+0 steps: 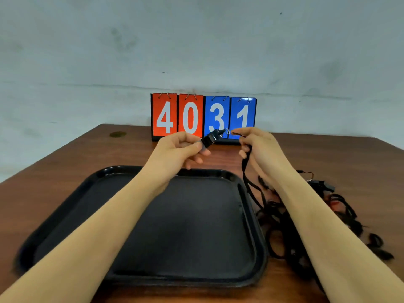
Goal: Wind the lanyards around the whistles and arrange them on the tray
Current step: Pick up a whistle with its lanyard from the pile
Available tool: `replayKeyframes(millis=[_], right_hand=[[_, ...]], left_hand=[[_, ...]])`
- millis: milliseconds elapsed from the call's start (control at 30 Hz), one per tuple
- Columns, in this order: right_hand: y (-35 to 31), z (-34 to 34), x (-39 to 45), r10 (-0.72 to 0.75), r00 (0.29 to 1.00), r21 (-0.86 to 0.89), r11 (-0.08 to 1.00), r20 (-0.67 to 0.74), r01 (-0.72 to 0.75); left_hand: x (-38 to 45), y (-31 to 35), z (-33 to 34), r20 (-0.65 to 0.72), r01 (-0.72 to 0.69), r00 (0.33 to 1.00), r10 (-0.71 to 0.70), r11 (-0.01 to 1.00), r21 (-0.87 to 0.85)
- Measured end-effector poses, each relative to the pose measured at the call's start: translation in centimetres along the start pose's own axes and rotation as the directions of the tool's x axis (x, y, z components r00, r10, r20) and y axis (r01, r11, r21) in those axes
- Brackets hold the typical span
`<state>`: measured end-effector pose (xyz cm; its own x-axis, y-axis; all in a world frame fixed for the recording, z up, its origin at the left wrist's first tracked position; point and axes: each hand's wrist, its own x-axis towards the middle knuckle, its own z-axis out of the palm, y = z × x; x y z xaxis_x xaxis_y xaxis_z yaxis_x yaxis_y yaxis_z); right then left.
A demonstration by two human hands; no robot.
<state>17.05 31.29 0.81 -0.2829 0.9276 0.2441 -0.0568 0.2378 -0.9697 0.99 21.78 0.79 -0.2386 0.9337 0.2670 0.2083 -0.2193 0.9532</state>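
Observation:
My left hand [179, 149] pinches a black whistle [211, 137] above the far edge of the black tray [251, 215]. A small metal ring [227, 131] sits at the whistle's right end. My right hand [255, 145] holds the black lanyard [247, 171] close to that ring; the strap hangs down from the hand to the table right of the tray. A tangled pile of more black lanyards and whistles [341, 206] lies on the table to the right, partly hidden by my right forearm. Nothing lies in the tray.
A flip scoreboard [203, 117] reading 4 0 3 1 stands at the back of the brown wooden table [65, 167], against a pale wall. A small round mark [118, 134] sits at the table's far left.

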Motion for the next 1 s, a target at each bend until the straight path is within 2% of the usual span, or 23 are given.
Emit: replayKeyframes(millis=[100, 200, 233, 267, 333, 367, 433, 533, 567, 733, 767, 833, 900, 1000], right_hand=[[0.4, 1.1, 0.3, -0.046, 0.999, -0.052, 0.998, -0.027, 0.045], [1.6, 1.8, 0.3, -0.018, 0.998, 0.085, 0.996, 0.060, 0.013], [1.9, 1.9, 0.0, -0.011, 0.994, 0.053, 0.999, 0.112, 0.006], [2.2, 2.0, -0.4, -0.016, 0.989, -0.052, 0.998, 0.145, 0.024], [2.2, 2.3, -1.1, -0.076, 0.985, -0.263, 0.958, 0.158, 0.116], [2.0, 2.5, -1.2, -0.099, 0.982, -0.287, 0.947, 0.161, 0.142], [1.5, 2.8, -1.1, -0.047, 0.982, -0.196, 0.977, 0.182, 0.083], [0.8, 3.0, -0.7, 0.149, 0.972, -0.022, 0.989, 0.181, -0.147], [0.8, 3.0, -0.7, 0.149, 0.973, 0.020, 0.988, 0.178, -0.155], [1.6, 2.4, -1.3, -0.036, 0.996, 0.003, 0.999, 0.076, 0.036], [1.8, 2.3, -1.3, -0.068, 0.996, -0.029, 0.997, 0.064, 0.070], [2.0, 2.4, -1.3, -0.168, 0.985, -0.204, 0.964, 0.034, 0.171], [2.5, 2.7, -1.5, -0.305, 0.951, -0.399, 0.868, 0.043, 0.296], [3.3, 3.4, -2.0, -0.400, 0.895, -0.614, 0.662, 0.195, 0.430]], left_hand=[[-0.7, 0.0, 0.2, 0.012, -0.008, 1.000, 0.011, 0.974, -0.226], [-0.8, -0.4, -0.2, 0.002, -0.008, 1.000, 0.010, 0.923, -0.386], [-0.9, -0.6, -0.4, 0.002, -0.001, 1.000, 0.002, 0.907, -0.420], [-0.9, -0.8, -0.6, 0.006, 0.009, 1.000, -0.008, 0.894, -0.448], [-1.0, -1.1, -0.9, 0.011, 0.032, 0.999, -0.031, 0.869, -0.494], [-0.9, -1.2, -0.9, 0.006, 0.036, 0.999, -0.039, 0.858, -0.512], [-0.9, -1.2, -1.1, -0.009, 0.033, 0.999, -0.045, 0.842, -0.539], [-0.9, -1.3, -1.3, -0.021, 0.027, 0.999, -0.047, 0.822, -0.569], [-0.9, -1.4, -1.4, -0.025, 0.027, 0.998, -0.050, 0.819, -0.573], [-0.7, -2.0, -1.6, 0.000, 0.074, 0.996, -0.092, 0.808, -0.584], [-0.7, -2.1, -1.6, 0.010, 0.081, 0.996, -0.091, 0.812, -0.578], [-0.6, -2.3, -1.5, 0.027, 0.077, 0.997, -0.075, 0.817, -0.572], [-0.7, -2.3, -1.2, 0.028, 0.058, 0.998, -0.052, 0.813, -0.579], [-0.8, -2.5, -0.9, -0.056, 0.002, 0.998, -0.040, 0.831, -0.556]])
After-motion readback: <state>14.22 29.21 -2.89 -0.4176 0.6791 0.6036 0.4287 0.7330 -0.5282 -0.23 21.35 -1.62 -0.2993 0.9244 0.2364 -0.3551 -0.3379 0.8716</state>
